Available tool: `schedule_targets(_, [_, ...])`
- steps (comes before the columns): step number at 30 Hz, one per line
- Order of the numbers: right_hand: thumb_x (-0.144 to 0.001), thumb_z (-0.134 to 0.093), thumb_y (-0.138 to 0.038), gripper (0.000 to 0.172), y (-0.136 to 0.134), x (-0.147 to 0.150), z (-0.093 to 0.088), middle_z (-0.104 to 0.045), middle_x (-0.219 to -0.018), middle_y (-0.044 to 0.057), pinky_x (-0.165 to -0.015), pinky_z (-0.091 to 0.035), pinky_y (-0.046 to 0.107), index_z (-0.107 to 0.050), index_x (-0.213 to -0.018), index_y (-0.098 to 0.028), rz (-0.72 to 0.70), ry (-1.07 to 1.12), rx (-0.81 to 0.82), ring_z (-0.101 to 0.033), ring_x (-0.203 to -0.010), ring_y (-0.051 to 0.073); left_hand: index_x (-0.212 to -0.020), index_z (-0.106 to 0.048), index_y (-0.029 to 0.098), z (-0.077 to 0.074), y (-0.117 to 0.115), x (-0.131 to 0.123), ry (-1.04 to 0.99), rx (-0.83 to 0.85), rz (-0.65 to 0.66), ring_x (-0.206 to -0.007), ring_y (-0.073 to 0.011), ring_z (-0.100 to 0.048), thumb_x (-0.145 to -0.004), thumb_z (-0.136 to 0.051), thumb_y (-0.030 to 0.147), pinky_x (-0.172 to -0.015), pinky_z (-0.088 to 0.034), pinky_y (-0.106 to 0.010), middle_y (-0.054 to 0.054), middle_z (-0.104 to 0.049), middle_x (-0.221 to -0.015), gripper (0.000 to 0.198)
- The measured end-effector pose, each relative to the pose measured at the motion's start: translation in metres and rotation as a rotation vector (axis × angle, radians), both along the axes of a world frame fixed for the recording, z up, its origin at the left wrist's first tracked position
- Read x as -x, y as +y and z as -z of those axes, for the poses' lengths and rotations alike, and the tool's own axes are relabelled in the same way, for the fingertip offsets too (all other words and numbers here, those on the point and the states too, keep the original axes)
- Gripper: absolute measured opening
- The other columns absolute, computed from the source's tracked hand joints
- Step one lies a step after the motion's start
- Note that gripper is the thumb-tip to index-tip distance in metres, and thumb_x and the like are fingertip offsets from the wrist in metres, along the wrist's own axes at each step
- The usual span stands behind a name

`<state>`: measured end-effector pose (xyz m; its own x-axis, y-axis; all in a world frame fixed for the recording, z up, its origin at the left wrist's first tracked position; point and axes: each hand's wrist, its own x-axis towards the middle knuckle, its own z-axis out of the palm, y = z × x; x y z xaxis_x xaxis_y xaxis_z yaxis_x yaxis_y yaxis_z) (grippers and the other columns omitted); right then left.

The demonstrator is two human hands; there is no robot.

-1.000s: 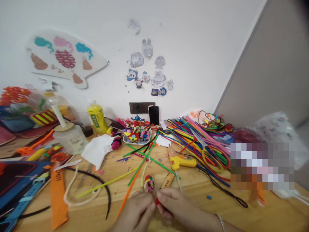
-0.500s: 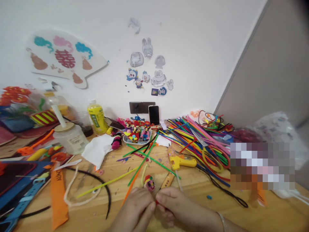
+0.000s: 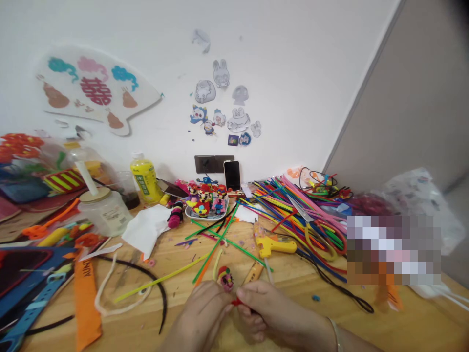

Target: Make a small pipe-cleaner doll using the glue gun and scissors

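A red scrap (image 3: pixel 236 303), probably light, bendable pipe cleaner, is pinched at its ends by left hand (image 3: pixel 205 314) and right hand (image 3: pixel 269 313).

Only two hands and a stretch of forearm show, at the lower edge of the head view. The left hand (image 3: pixel 203 315) is bare, and the frame cuts it off near the wrist. The right hand (image 3: pixel 269 310) is bare too, its forearm uncovered down to the frame's edge. Round the right wrist sits a thin bracelet (image 3: pixel 334 331), a slim silvery band with a pale sheen. Its finer detail is too small to tell.
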<state>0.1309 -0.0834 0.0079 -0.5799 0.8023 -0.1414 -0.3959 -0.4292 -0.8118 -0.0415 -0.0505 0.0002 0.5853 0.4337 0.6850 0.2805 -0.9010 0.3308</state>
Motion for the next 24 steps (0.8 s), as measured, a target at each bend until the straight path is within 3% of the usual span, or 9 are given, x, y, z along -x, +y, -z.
schedule_targets(5, [-0.079, -0.055, -0.047, 0.040, 0.002, -0.001, 0.000, -0.027, -0.039, -0.012, -0.035, -0.016, 0.017, -0.041, -0.057, -0.017, -0.035, -0.057, -0.013, -0.020, -0.033, 0.003, -0.092, -0.058, 0.019, 0.001, 0.001, -0.002, -0.009, -0.006, 0.032, -0.073, -0.0148, -0.060, -0.087, -0.042, 0.012, -0.068, -0.048, -0.024, -0.005, -0.066, -0.075, 0.018])
schedule_targets(8, [-0.078, -0.050, -0.055, 0.043, 0.003, -0.001, 0.001, -0.032, -0.041, -0.010, -0.036, -0.021, 0.018, -0.042, -0.058, -0.017, 0.064, -0.180, -0.098, -0.025, -0.035, 0.004, -0.089, -0.057, 0.021, -0.004, -0.001, 0.000, 0.042, 0.076, 0.015, -0.072, -0.0150, -0.060, -0.087, -0.041, 0.012, -0.069, -0.048, -0.024, -0.004, -0.065, -0.075, 0.018])
schedule_targets(10, [-0.079, -0.046, -0.057, 0.044, 0.004, -0.002, -0.002, -0.037, -0.047, -0.008, -0.041, -0.026, 0.019, -0.043, -0.061, -0.017, 0.150, -0.327, -0.237, -0.031, -0.040, 0.006, -0.084, -0.056, 0.021, -0.007, -0.003, 0.002, 0.071, 0.143, -0.048, -0.068, -0.0147, -0.059, -0.086, -0.041, 0.012, -0.067, -0.047, -0.024, -0.002, -0.063, -0.072, 0.017])
schedule_targets(13, [-0.082, -0.048, -0.048, 0.037, 0.004, -0.003, -0.009, -0.042, -0.058, -0.004, -0.051, -0.031, 0.021, -0.047, -0.065, -0.016, 0.240, -0.580, -0.499, -0.038, -0.054, 0.009, -0.081, -0.054, 0.020, -0.012, -0.005, 0.003, 0.095, 0.159, -0.103, -0.064, -0.0144, -0.057, -0.085, -0.043, 0.012, -0.064, -0.047, -0.024, -0.001, -0.060, -0.069, 0.014])
schedule_targets(16, [-0.084, -0.046, -0.035, 0.025, 0.004, -0.002, -0.013, -0.047, -0.065, -0.002, -0.058, -0.034, 0.022, -0.052, -0.070, -0.016, 0.292, -0.732, -0.666, -0.042, -0.062, 0.011, -0.084, -0.054, 0.020, -0.013, -0.005, 0.003, 0.107, 0.096, -0.078, -0.067, -0.0150, -0.057, -0.085, -0.043, 0.010, -0.064, -0.046, -0.024, -0.002, -0.061, -0.072, 0.015])
schedule_targets(24, [-0.081, -0.046, -0.022, 0.017, 0.006, -0.004, -0.006, -0.052, -0.065, -0.002, -0.059, -0.036, 0.021, -0.057, -0.070, -0.016, 0.272, -0.834, -0.803, -0.046, -0.063, 0.012, -0.084, -0.057, 0.017, 0.002, 0.001, 0.001, 0.068, -0.049, -0.101, -0.062, -0.0153, -0.054, -0.088, -0.040, 0.012, -0.059, -0.044, -0.026, -0.003, -0.061, -0.067, 0.018])
